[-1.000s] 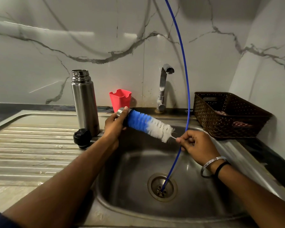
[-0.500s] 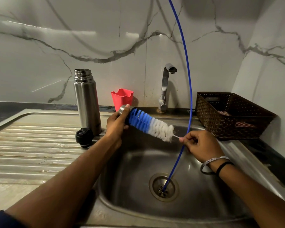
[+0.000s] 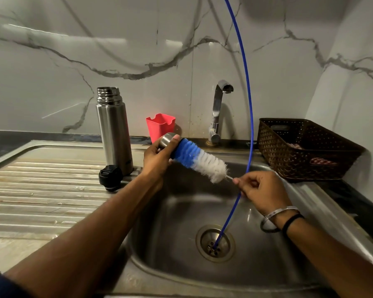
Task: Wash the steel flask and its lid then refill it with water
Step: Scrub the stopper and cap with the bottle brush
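- Standing upright on the ribbed steel draining board point(image 3: 41, 190), the steel flask point(image 3: 114, 130) has its threaded mouth open and uncovered, just left of the basin.
- At the flask's foot, touching or nearly touching it, sits a black stopper point(image 3: 110, 177) on the same board.
- Over the back left corner of the sink point(image 3: 181, 276), the left hand point(image 3: 157, 159) grips the steel lid point(image 3: 168, 141), fingers curled round its side and the thumb pressed along its top edge.
- A bottle brush point(image 3: 199, 161) pokes out of the lid's mouth, blue bristles nearest the lid and white ones further out, slanting down to the right.
- The right hand point(image 3: 260, 190) pinches the thin wire handle at the brush's white end between thumb and fingertips, the other fingers loosely curled; a silver bangle and a black band ring that wrist.
- A thin blue tube point(image 3: 249, 104) arcs down from above, passes behind the right hand and ends in the drain point(image 3: 215, 244).
- Against the marbled wall stands the tap point(image 3: 218, 112), its spout over the basin with no water running that I can see.
- A red plastic cup point(image 3: 159, 125) sits behind the left hand, between the flask and the tap.
- On the right rim, a brown woven basket point(image 3: 289, 158) holds some checked cloth.
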The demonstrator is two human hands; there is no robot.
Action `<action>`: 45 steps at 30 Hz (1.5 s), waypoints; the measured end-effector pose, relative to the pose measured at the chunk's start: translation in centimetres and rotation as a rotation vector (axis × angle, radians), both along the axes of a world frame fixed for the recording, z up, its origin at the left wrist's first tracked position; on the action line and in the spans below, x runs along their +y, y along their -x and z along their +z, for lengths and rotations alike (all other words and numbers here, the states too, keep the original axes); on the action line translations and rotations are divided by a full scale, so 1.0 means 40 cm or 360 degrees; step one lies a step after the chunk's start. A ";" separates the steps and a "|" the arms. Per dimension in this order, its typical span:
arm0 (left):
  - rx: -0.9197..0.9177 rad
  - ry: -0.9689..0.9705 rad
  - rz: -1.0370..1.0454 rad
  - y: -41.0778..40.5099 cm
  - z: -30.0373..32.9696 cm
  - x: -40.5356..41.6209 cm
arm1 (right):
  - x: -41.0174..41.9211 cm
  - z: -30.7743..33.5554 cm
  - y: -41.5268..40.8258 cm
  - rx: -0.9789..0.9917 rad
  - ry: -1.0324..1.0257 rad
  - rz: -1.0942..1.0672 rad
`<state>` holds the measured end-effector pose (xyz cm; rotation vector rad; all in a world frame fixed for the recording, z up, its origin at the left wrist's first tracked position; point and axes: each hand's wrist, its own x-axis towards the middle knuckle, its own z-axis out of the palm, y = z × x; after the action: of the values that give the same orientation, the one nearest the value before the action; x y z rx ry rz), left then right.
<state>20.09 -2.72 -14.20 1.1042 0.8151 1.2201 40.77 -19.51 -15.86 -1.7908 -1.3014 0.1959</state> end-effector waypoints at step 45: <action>-0.0101 0.0000 0.0014 0.012 0.045 -0.024 | 0.021 0.004 -0.058 0.0002 -0.0138 0.0265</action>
<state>19.60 -3.67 -12.40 1.0577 0.7721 1.2565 43.08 -18.66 -15.70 -1.6103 -1.4371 0.2289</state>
